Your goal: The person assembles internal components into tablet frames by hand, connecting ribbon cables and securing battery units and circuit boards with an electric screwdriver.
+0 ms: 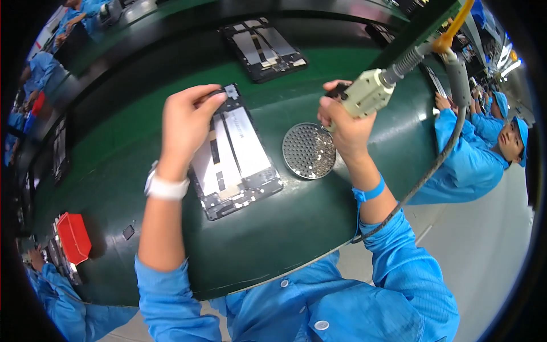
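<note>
An opened tablet (242,142) lies on the green bench, its silver battery and dark circuit parts showing. At its upper left corner my left hand (188,117) is closed, thumb and forefinger pinching the edge. My right hand (350,125) grips a pale electric screwdriver (367,94), raised right of the tablet; its tip is hidden. Just left of that hand, a round dish (307,151) with a grid of holes holds many tiny screws, mostly on its right side.
A second opened tablet (263,48) lies farther back. Rightward, a hose and a grey cable (439,162) hang by my right arm. A red bin (74,238) and a small dark piece (129,231) sit at left. Co-workers in blue (464,165) are on both sides.
</note>
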`<state>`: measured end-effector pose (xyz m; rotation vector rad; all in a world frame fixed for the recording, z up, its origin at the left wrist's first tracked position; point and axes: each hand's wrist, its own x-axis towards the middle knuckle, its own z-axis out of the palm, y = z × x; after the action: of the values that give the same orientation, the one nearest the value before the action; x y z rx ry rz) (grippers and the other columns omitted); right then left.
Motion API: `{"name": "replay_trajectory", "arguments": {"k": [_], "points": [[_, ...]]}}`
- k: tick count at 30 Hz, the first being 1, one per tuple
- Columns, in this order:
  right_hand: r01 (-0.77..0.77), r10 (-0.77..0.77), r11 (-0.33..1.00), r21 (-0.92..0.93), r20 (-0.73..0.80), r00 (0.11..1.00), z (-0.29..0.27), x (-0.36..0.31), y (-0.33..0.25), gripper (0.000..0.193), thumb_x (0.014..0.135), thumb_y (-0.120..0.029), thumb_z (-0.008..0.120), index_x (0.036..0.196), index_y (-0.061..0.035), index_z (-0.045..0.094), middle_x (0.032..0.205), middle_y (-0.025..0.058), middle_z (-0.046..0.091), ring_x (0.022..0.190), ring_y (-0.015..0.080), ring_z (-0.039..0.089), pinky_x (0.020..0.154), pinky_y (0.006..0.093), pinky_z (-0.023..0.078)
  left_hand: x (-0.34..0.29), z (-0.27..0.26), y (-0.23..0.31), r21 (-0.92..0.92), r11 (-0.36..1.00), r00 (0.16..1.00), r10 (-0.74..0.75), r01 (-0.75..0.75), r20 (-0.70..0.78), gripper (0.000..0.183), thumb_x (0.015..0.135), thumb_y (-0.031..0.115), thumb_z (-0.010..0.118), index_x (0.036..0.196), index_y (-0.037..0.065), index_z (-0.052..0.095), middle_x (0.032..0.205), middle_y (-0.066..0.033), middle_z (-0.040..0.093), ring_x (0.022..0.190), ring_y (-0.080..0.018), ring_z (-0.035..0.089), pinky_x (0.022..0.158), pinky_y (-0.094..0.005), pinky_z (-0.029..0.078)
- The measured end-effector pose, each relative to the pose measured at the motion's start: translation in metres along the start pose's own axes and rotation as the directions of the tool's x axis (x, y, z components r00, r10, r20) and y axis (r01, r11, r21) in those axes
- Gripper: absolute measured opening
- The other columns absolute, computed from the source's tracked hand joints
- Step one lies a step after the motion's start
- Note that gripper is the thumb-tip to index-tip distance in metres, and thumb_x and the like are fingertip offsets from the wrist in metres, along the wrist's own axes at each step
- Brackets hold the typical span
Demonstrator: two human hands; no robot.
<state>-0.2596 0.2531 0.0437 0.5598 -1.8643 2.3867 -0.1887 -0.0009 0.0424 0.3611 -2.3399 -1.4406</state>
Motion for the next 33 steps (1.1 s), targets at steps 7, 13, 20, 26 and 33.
{"name": "replay_trajectory", "arguments": {"k": [7,13,20,26,33], "points": [[0.013,-0.013,1.0,0.026,0.005,1.0,-0.012,-0.009,0.006,0.031,0.079,0.009,0.068,0.107,0.0016,0.056,0.098,0.0113,0.065,0.06,0.0118,0.059,0.049,0.0253,0.049,0.034,0.035,-0.046,0.177,0.982,0.992,0.078,-0.058,-0.104,0.023,0.079,0.019,0.079,0.096,0.003,0.077,0.084,-0.0141,0.074,0.078,-0.028,0.071,0.075,-0.0363,0.054],[0.035,-0.035,0.999,0.012,0.022,0.999,-0.014,-0.009,0.0,0.026,0.08,0.007,0.069,0.104,0.0019,0.06,0.09,0.0088,0.065,0.058,0.011,0.057,0.049,0.0251,0.047,0.045,0.038,-0.044,0.38,0.92,0.994,0.109,-0.092,-0.023,0.023,0.081,0.028,0.077,0.093,0.009,0.079,0.096,-0.0136,0.069,0.098,-0.0326,0.065,0.085,-0.0437,0.049],[0.009,-0.009,1.0,0.002,0.034,0.999,0.008,-0.018,-0.001,0.024,0.08,0.007,0.065,0.103,0.0026,0.06,0.071,0.0062,0.059,0.054,0.0129,0.055,0.05,0.0265,0.045,0.057,0.02,-0.037,0.358,0.931,0.978,-0.009,-0.068,0.209,0.025,0.084,0.03,0.075,0.096,0.008,0.078,0.092,-0.0153,0.073,0.082,-0.0316,0.069,0.076,-0.0386,0.053],[0.069,-0.07,0.998,0.014,0.092,0.993,-0.006,-0.019,0.003,0.026,0.082,0.005,0.071,0.106,0.0,0.061,0.082,0.0058,0.063,0.057,0.0089,0.055,0.049,0.0235,0.046,0.056,0.031,-0.053,0.362,0.902,0.971,0.198,-0.234,0.135,0.026,0.081,0.031,0.077,0.092,0.008,0.078,0.094,-0.0147,0.072,0.092,-0.0343,0.067,0.08,-0.043,0.052],[0.09,-0.092,0.996,0.024,0.098,0.991,-0.007,-0.017,0.0,0.024,0.082,0.008,0.064,0.105,0.0043,0.059,0.073,0.0067,0.058,0.054,0.0114,0.054,0.049,0.0246,0.043,0.044,0.033,-0.029,0.341,0.937,0.986,0.017,-0.074,0.168,0.023,0.081,0.025,0.078,0.094,0.006,0.078,0.095,-0.0158,0.07,0.09,-0.0321,0.067,0.081,-0.04,0.052]]}}
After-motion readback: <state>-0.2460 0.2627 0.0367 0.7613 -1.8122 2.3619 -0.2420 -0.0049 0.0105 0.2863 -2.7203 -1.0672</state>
